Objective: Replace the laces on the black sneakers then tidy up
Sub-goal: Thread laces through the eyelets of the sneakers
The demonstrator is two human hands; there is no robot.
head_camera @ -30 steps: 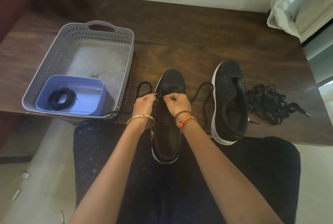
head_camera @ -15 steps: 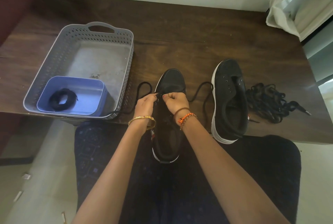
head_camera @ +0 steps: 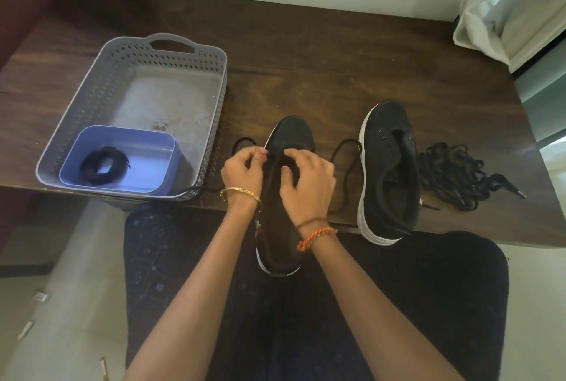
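Note:
A black sneaker (head_camera: 291,135) lies toe-away across the table's front edge and my lap. A black lace (head_camera: 346,163) runs through its front eyelets, and its loose ends loop out to both sides. My left hand (head_camera: 243,172) pinches the lace at the shoe's left eyelets. My right hand (head_camera: 309,178) rests curled over the tongue area, fingers on the right eyelets. The second black sneaker (head_camera: 390,172), white-soled and with bare eyelets, stands to the right. Beside it lies a tangle of black laces (head_camera: 453,175).
A grey perforated basket (head_camera: 202,74) sits at the left of the dark wooden table (head_camera: 306,59). Inside it a blue tub (head_camera: 159,163) holds a coiled black lace (head_camera: 104,164). A white curtain (head_camera: 514,6) hangs at the back right.
Both hands stayed at the front eyelets. My right hand has spread lower over the tongue, and my left hand's fingers have lifted slightly on the lace.

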